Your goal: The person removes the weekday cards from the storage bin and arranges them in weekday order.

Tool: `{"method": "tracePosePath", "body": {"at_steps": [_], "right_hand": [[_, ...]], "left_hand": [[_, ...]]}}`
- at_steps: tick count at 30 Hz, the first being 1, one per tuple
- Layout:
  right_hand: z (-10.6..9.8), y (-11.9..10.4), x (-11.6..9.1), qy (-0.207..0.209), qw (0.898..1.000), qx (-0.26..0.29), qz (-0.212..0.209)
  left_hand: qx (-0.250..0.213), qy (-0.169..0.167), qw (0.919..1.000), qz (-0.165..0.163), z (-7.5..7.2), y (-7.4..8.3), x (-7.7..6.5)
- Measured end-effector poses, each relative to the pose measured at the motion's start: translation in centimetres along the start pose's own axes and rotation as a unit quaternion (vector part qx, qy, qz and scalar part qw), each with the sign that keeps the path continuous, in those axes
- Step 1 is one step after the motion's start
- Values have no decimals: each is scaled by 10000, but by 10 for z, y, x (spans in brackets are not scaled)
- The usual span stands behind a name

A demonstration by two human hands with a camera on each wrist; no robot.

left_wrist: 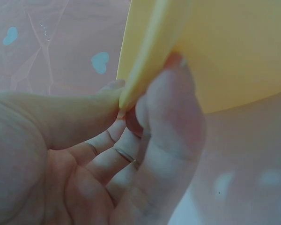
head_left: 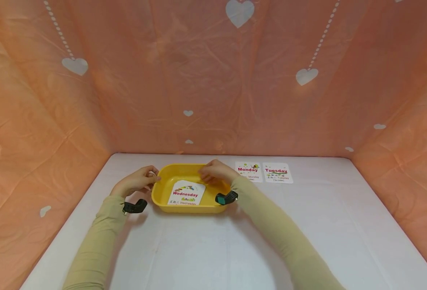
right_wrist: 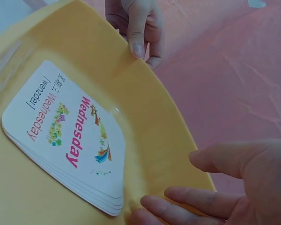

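A yellow plastic tray [head_left: 195, 209] stands on the table, a stack of white cards [right_wrist: 61, 126] lying inside it. The top card reads "Wednesday" [head_left: 185, 194]. At the tray's left end, my left hand [head_left: 136, 181] pinches the rim between thumb and fingers; the left wrist view shows the yellow wall [left_wrist: 145, 61] in that pinch. My right hand [head_left: 218, 171] reaches over the back right part of the tray. In the right wrist view its thumb [right_wrist: 215, 159] and fingers are apart and loosely bent, with nothing between them, to the side of the cards.
To the right of the tray, a "Monday" card [head_left: 249, 170] and a "Tuesday" card [head_left: 277, 173] lie side by side near the table's back edge. Orange cloth [head_left: 213, 100] with white hearts hangs behind and on both sides of the white table [head_left: 191, 249].
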State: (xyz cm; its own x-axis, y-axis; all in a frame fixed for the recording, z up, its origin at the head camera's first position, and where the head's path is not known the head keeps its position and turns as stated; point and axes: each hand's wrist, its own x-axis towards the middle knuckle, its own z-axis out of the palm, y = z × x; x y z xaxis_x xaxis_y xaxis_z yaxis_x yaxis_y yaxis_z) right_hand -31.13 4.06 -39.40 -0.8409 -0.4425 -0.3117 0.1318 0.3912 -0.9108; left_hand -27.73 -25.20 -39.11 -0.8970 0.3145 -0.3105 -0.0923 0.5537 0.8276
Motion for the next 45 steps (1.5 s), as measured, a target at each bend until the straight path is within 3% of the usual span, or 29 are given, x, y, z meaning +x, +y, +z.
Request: {"method": "tracePosePath", "body": {"at_steps": [6,18,25,31,45], "right_hand": [[4,3,4,39,9996,-54,278],[11,5,11,-287,9990,-72,349],[15,5,15,-620,9974,-267,250],[16,7,15,-921,9934,-677,-107],[14,9,16,-678,9937,-889,88]], "left_hand": [[-38,-4,10000,-1,0,1,-1],[41,8,10000,35,0,-1,0],[-16,10,10000,23,-2,-1,1],[-6,8,10000,0,-1,-2,1],[-82,-38,10000,8,-1,0,1]]}}
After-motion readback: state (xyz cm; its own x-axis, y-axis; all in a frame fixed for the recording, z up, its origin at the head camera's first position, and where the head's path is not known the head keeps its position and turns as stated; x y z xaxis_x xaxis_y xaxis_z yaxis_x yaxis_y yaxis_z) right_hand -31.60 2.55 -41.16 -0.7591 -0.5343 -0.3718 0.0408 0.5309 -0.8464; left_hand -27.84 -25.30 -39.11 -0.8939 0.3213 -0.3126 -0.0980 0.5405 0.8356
